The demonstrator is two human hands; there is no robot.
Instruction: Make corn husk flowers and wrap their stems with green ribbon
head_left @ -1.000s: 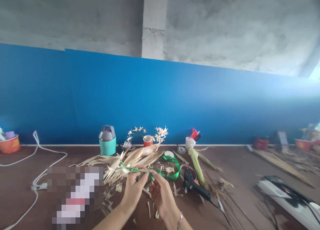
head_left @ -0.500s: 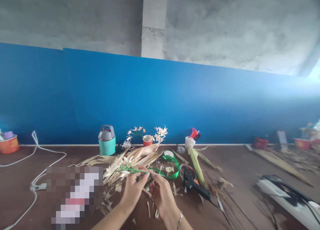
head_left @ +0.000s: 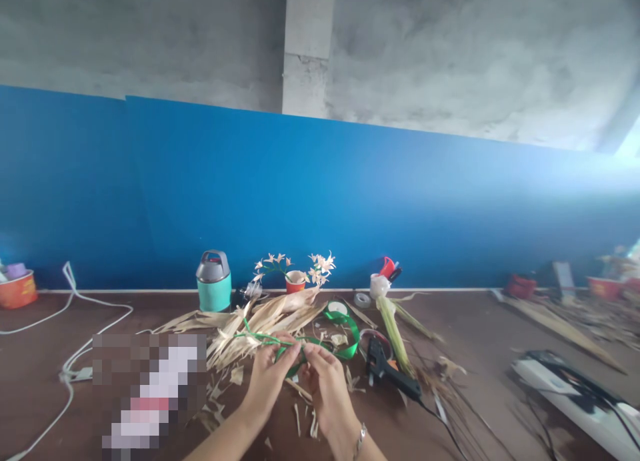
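Observation:
My left hand (head_left: 270, 371) is closed around a thin green-wrapped stem (head_left: 257, 336), whose branching tip with small pale flowers points left. Close beside it, my right hand (head_left: 323, 381) pinches where green tape (head_left: 353, 341) meets the stem; the fingers partly hide this spot. The tape loops back to its white-centred roll (head_left: 337, 309) just beyond the hands. Dried pale husks (head_left: 280, 307) lie behind and left of my left hand. Right of my right hand rests a black glue gun (head_left: 387, 371).
Pale flowers stand by a red paper cup (head_left: 295, 284) at the back, near a turquoise insulated jar (head_left: 215, 291). A green-yellow stalk bundle (head_left: 395, 334) lies right. White cables (head_left: 100, 331) cross the left side; a power strip (head_left: 575, 401) lies far right. Husk scraps litter the table.
The stem has turned a little in my fingers, and its branched tip now points differently, with one green sprig standing higher. Both hands stay nearly in place.

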